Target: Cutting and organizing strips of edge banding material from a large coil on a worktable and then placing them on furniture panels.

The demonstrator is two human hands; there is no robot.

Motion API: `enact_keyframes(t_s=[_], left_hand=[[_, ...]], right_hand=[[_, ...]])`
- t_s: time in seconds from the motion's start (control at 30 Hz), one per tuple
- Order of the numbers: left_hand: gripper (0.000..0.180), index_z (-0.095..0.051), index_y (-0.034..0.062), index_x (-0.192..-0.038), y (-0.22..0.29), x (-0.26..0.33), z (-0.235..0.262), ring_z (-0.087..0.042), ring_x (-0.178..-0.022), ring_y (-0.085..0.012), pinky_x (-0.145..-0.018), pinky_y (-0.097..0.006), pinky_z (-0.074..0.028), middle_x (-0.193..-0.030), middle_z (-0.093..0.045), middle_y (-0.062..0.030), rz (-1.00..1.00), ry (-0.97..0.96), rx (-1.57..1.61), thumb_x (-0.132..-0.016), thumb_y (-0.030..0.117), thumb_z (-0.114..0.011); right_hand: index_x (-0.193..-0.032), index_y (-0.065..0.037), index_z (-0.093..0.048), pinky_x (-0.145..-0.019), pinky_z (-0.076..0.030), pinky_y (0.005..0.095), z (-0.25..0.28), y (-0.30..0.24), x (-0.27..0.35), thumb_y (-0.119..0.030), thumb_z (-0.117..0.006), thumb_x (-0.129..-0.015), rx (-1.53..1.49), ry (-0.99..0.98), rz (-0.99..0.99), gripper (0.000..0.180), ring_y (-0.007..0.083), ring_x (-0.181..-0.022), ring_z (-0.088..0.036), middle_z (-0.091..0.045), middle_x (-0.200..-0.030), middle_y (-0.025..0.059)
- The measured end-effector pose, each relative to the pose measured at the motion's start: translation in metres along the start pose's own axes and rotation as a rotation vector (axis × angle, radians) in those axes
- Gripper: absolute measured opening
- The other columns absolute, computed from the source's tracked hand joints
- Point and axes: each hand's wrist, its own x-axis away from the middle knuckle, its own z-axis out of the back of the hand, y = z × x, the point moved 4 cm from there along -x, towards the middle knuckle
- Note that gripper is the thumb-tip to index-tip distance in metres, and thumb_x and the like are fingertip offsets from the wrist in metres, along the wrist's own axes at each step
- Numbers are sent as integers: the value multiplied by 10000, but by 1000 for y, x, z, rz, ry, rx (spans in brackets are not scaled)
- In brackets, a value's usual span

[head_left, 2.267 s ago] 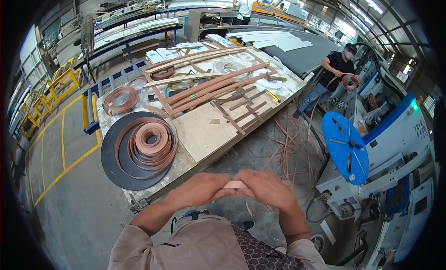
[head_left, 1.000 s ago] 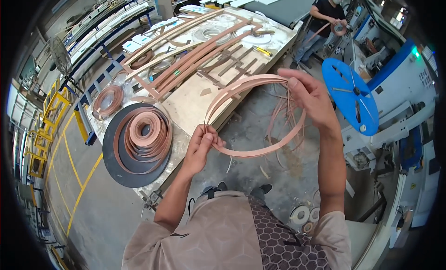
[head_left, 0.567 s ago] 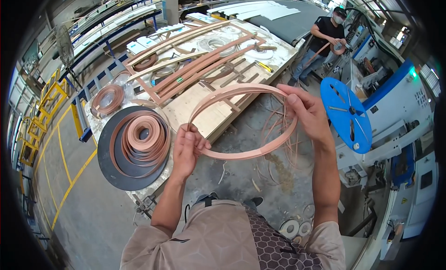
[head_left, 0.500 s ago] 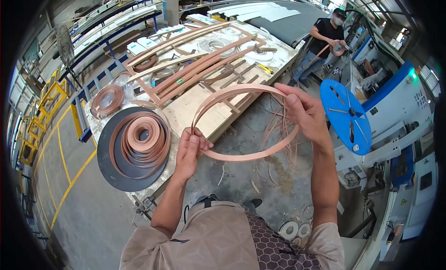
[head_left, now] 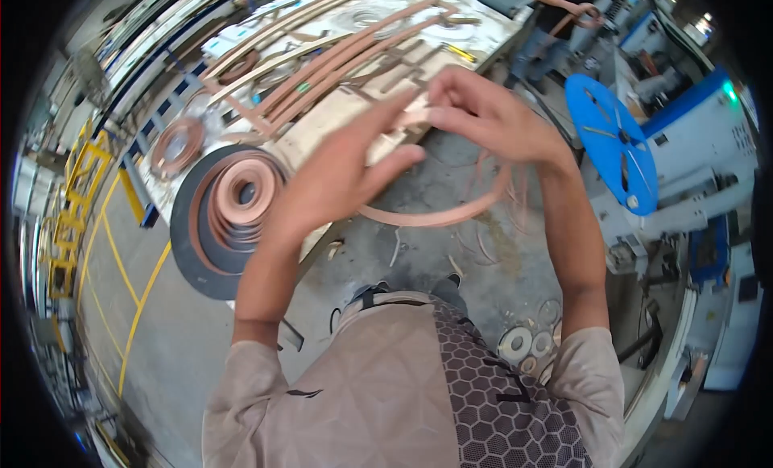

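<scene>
My right hand [head_left: 503, 122] is raised over the near edge of the worktable, thumb and fingers pinched on a pinkish-brown edge-banding strip [head_left: 439, 218]. The strip hangs in a loop below both hands; its upper part is largely hidden behind them. My left hand [head_left: 338, 170], smeared by motion, has its fingers stretched out and its thumb apart, with the fingertips close to the right hand's pinch. To its left, a coil of the same banding [head_left: 229, 182] lies loosely wound on a round black disc [head_left: 197, 283] at the table corner.
On the worktable [head_left: 322, 134] lie long brown strips [head_left: 322, 69], a smaller coil [head_left: 179, 146] and a yellow tool [head_left: 460, 52]. A blue slotted reel [head_left: 600, 130] stands at right by a machine. Rolls [head_left: 515, 343] lie on the floor. A person [head_left: 555, 25] stands beyond, holding banding.
My left hand has let go of the loop and swung up and right toward my right hand. The right hand has moved up and left, and the view has tilted downward.
</scene>
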Motion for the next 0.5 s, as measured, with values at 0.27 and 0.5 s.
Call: enact_keyframes(t_s=[0.27, 0.5], left_hand=[[416, -564, 110, -1439, -50, -14, -52, -667, -939, -389, -764, -493, -535, -1004, -630, -175, 78, -65, -330, -1044, 223, -631], [359, -613, 129, -1391, -93, -57, -64, -673, -844, -396, -722, -497, -537, -965, -632, -164, 149, -76, -460, -1036, 176, -632]], right_hand=[[-1118, -111, -481, -638, -395, 202, -17, 109, -7, -120, -644, -1070, -399, -13, -168, 170, 20, -767, -467, -539, -926, -59], [-1165, -114, -531, -532, -379, 219, -5, 203, -42, -245, -733, -1028, -768, -178, -222, 277, 37, -652, -507, -606, -841, -64]])
